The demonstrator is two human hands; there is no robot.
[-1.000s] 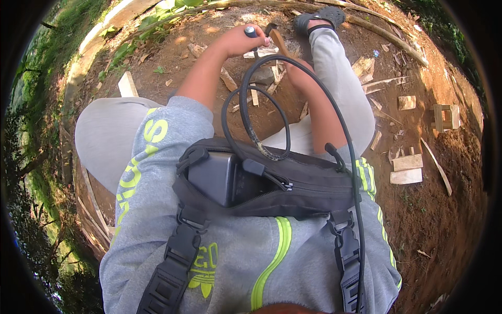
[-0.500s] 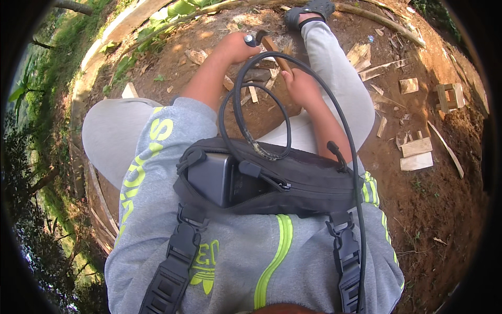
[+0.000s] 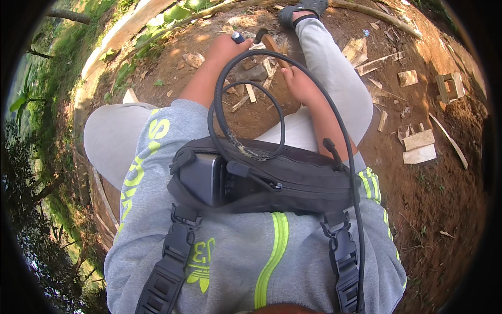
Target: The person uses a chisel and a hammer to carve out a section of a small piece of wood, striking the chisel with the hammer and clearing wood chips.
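Note:
Out in front, my left hand (image 3: 229, 48) is closed round a short dark blue handle (image 3: 238, 38) with a pale round end. The rest of that tool is hidden by the hand. My right hand (image 3: 302, 85) grips the lower part of a hammer (image 3: 273, 46) with a wooden shaft. Its dark curved head lies just right of the blue handle's end, with a small gap between them. Below and between the hands, a grey-brown block (image 3: 254, 73) and a thin pale stick (image 3: 251, 93) lie on the ground.
A black cable (image 3: 219, 104) loops up from the chest bag (image 3: 308, 180) across my view of the work. Wood offcuts (image 3: 418, 146) and a small wooden frame (image 3: 449, 87) lie right on brown soil. A long pole (image 3: 376, 17) runs behind my shoe (image 3: 303, 13).
My left hand with the blue handle has shifted a little left, widening the gap to the hammer head. My right hand keeps its grip, nearly in place.

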